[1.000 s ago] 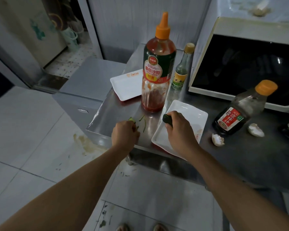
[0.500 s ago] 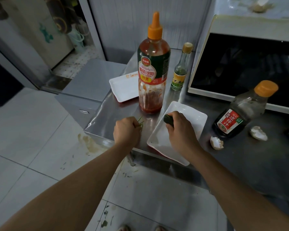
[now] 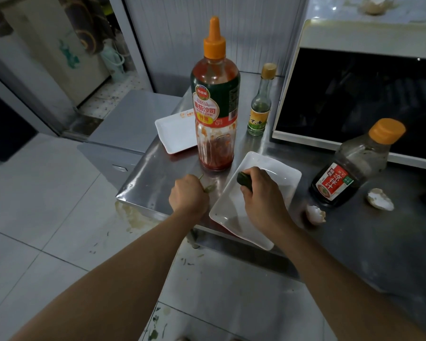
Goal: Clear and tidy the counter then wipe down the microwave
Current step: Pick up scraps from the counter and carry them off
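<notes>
The right hand (image 3: 261, 193) is gripping a dark green vegetable piece (image 3: 244, 180) over the white rectangular plate (image 3: 276, 168). The left hand (image 3: 188, 194) is pinching thin green scraps (image 3: 209, 188) on the steel counter (image 3: 158, 166), which is sitting above pale, stained floor tiles (image 3: 47, 217). The white, dark-doored microwave (image 3: 354, 94) is standing at the counter's back right.

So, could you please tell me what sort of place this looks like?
Most likely a small, well-used kitchen: a stainless steel counter carries a microwave, a ketchup bottle and broken eggshells, above a stained tiled floor.
</notes>
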Demonstrator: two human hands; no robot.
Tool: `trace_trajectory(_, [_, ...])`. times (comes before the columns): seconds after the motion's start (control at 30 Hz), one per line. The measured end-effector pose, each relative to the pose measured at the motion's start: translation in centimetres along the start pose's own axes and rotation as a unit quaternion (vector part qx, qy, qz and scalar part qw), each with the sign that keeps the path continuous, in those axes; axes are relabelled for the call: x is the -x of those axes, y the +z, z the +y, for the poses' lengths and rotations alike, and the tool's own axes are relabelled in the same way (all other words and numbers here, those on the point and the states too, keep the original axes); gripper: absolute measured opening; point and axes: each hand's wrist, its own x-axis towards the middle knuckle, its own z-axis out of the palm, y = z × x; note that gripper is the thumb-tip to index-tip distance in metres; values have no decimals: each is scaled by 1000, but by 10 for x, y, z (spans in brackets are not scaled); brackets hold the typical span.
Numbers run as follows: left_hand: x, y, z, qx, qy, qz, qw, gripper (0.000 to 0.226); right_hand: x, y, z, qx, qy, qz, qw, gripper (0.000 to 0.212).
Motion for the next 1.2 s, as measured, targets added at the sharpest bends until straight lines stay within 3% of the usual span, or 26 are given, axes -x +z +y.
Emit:
trace_trajectory(0.33, [5,-10,-9,-72,97,-23,992,5,-3,-1,4,0,-3,-4,1000,28])
trace_trajectory(0.63, [-28,-23,-8,-30,127,52,990,4,-10,0,5,-9,-2,-1,1000,27])
trace_trajectory(0.87, [-40,-15,-11,-83,128,4,988,16,-18,7,4,-17,-4,6,1000,28])
trace_trajectory(1.2, [-42,-15,0,-118,127,-7,985,21,-23,12,3,-29,-14,6,999,27])
